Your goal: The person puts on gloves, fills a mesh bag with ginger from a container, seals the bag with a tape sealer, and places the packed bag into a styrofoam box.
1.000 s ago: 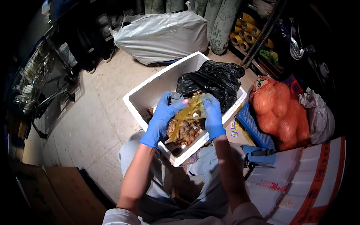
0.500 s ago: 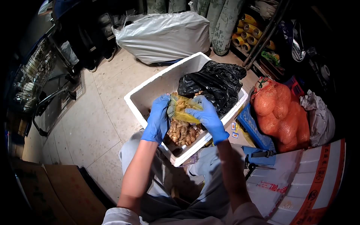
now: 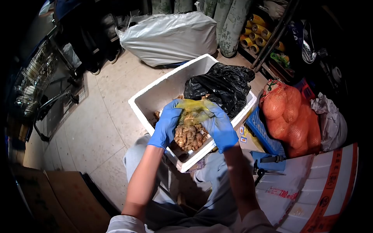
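A white foam box (image 3: 155,88) stands on the floor between the knees, with brown knobbly ginger (image 3: 189,137) inside. Over the ginger, a translucent yellow net or film (image 3: 193,105) is stretched between both gloved hands. My left hand (image 3: 167,123), in a blue glove, has its fingers closed on the left side of it. At the right side my right hand (image 3: 220,126), also blue-gloved and slightly blurred, grips it too. A black plastic bag (image 3: 219,87) lies crumpled over the box's far right part.
Orange net sacks (image 3: 289,112) and a blue basket (image 3: 265,134) stand to the right. Behind the box lies a big silvery sack (image 3: 171,38). A wire cart (image 3: 35,81) is at left, near a person's legs (image 3: 87,42). Cardboard (image 3: 74,194) lies lower left.
The yellow material went from bunched to spread wide between my hands. My right hand has turned and come nearer my body; my left hand shifted slightly right.
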`<state>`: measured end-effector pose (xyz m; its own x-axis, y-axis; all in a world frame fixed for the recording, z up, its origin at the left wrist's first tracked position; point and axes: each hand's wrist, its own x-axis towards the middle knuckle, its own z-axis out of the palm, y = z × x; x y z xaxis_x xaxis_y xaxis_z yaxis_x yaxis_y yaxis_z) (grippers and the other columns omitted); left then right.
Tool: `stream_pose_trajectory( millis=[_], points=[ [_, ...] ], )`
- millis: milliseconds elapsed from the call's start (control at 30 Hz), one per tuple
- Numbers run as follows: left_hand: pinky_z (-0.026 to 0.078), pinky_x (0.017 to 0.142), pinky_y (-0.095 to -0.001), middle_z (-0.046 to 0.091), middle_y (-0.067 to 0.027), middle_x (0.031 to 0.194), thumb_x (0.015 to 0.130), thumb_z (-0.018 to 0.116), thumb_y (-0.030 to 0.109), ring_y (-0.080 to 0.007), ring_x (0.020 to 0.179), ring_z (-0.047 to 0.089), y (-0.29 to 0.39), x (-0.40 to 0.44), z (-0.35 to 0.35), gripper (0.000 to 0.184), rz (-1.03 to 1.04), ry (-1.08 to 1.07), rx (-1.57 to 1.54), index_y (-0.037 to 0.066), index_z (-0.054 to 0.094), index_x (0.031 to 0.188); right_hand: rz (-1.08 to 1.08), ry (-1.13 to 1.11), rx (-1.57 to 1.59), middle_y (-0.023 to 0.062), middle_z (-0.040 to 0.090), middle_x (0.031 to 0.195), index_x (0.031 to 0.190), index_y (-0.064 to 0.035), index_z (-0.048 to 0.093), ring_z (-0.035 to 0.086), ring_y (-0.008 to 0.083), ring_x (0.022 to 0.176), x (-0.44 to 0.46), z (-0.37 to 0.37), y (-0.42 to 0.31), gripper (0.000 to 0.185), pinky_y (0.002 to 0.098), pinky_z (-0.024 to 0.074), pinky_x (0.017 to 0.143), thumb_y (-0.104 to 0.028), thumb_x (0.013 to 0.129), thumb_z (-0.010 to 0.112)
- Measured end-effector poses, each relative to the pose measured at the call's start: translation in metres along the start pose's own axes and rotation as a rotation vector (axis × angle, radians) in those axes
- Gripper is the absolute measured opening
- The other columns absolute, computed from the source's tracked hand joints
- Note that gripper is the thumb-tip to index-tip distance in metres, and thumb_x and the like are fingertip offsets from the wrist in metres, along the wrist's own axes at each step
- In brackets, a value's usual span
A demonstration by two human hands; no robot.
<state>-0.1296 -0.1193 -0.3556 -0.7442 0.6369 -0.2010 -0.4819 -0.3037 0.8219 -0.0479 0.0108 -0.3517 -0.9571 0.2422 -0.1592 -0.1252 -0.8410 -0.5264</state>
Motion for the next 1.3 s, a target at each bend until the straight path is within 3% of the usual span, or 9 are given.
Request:
stream_pose_trajectory(
  millis=[200, 267, 500, 633, 767, 933, 1033, 1100, 1300],
  points=[
    [0.05, 0.072, -0.0245, 0.058, -0.0107, 0.092, 0.082, 0.042, 0.002, -0.0143, 0.079, 0.059, 0.006, 0.004, -0.013, 0.02, -0.026, -0.034, -0.315, -0.004, 0.053, 0.098, 0.162, -0.214, 0.282, 0.0125, 0.054, 0.105, 0.107, 0.0001, 0.05, 0.053, 0.0205, 0.098, -0.004, -0.003, -0.004, 0.025, 0.0338, 0.0438, 0.088, -0.005, 0.083, 0.048],
    [0.05, 0.074, -0.0239, 0.058, -0.0098, 0.093, 0.084, 0.041, 0.003, -0.0138, 0.083, 0.058, 0.008, -0.001, -0.01, 0.02, -0.055, -0.161, -0.365, -0.003, 0.053, 0.099, 0.089, 0.031, 0.009, 0.0097, 0.055, 0.102, 0.107, -0.0009, 0.05, 0.054, 0.0184, 0.094, -0.019, 0.024, -0.009, 0.025, 0.03, 0.0448, 0.085, -0.006, 0.082, 0.051],
    [0.044, 0.056, -0.0181, 0.058, -0.0023, 0.081, 0.082, 0.052, 0.008, -0.0073, 0.066, 0.055, 0.015, -0.009, 0.008, 0.011, 0.086, -0.157, -0.138, 0.003, 0.055, 0.09, 0.124, -0.039, -0.987, 0.0052, 0.056, 0.098, 0.111, 0.0002, 0.048, 0.054, 0.0102, 0.087, 0.008, -0.002, 0.007, 0.029, 0.0226, 0.0441, 0.076, -0.002, 0.082, 0.051],
    [0.038, 0.054, -0.0167, 0.055, 0.0007, 0.071, 0.076, 0.058, 0.004, -0.0055, 0.06, 0.049, 0.01, -0.003, 0.008, 0.006, 0.034, 0.022, 0.16, 0.005, 0.055, 0.081, -0.097, -0.035, -0.322, 0.0077, 0.057, 0.099, 0.111, 0.0013, 0.047, 0.056, 0.0155, 0.087, 0.005, -0.02, 0.002, 0.029, 0.025, 0.0457, 0.075, -0.008, 0.085, 0.04],
    [0.04, 0.058, -0.019, 0.052, 0.0008, 0.07, 0.072, 0.059, -0.001, -0.0068, 0.061, 0.048, -0.006, 0.012, -0.003, 0.01, 0.135, 0.246, 0.485, 0.003, 0.054, 0.08, 0.053, -0.033, -0.089, 0.0118, 0.053, 0.107, 0.114, 0.0008, 0.045, 0.055, 0.02, 0.094, 0.008, -0.022, 0.015, 0.032, 0.0299, 0.0454, 0.082, -0.01, 0.085, 0.037],
    [0.043, 0.06, -0.0207, 0.055, -0.0017, 0.075, 0.076, 0.05, -0.002, -0.0089, 0.067, 0.051, -0.01, 0.007, -0.004, 0.008, 0.356, 0.215, 0.245, 0.001, 0.054, 0.083, 0.102, -0.06, -0.039, 0.012, 0.053, 0.108, 0.115, 0.0011, 0.044, 0.054, 0.0189, 0.095, -0.006, 0.002, 0.007, 0.034, 0.0301, 0.0463, 0.08, -0.008, 0.082, 0.045],
    [0.044, 0.062, -0.0211, 0.057, -0.0027, 0.076, 0.078, 0.047, -0.001, -0.0108, 0.067, 0.054, -0.002, 0.005, -0.008, 0.012, 0.162, 0.165, -0.009, 0.001, 0.056, 0.085, 0.001, -0.121, -0.46, 0.0113, 0.057, 0.101, 0.11, 0.0018, 0.049, 0.056, 0.0175, 0.089, 0.003, 0.006, 0.005, 0.035, 0.0266, 0.0466, 0.074, -0.003, 0.076, 0.054],
    [0.045, 0.063, -0.0217, 0.058, -0.0035, 0.077, 0.078, 0.048, 0.001, -0.0116, 0.068, 0.055, -0.004, 0.005, -0.015, 0.012, 0.075, 0.108, -0.032, 0.001, 0.057, 0.086, -0.045, 0.134, -1.333, 0.0108, 0.057, 0.097, 0.106, 0.0042, 0.05, 0.056, 0.0137, 0.084, 0.017, -0.021, 0.013, 0.034, 0.0253, 0.0458, 0.072, -0.003, 0.073, 0.057],
    [0.045, 0.066, -0.0215, 0.059, -0.0037, 0.08, 0.076, 0.055, 0.003, -0.0106, 0.072, 0.056, 0.003, -0.003, -0.001, 0.012, 0.033, 0.014, -0.124, 0.002, 0.056, 0.088, -0.189, 0.177, -0.655, 0.0082, 0.058, 0.084, 0.102, 0.0025, 0.052, 0.056, 0.015, 0.074, 0.017, -0.047, 0.016, 0.027, 0.0251, 0.0462, 0.069, -0.006, 0.077, 0.043]
  ],
)
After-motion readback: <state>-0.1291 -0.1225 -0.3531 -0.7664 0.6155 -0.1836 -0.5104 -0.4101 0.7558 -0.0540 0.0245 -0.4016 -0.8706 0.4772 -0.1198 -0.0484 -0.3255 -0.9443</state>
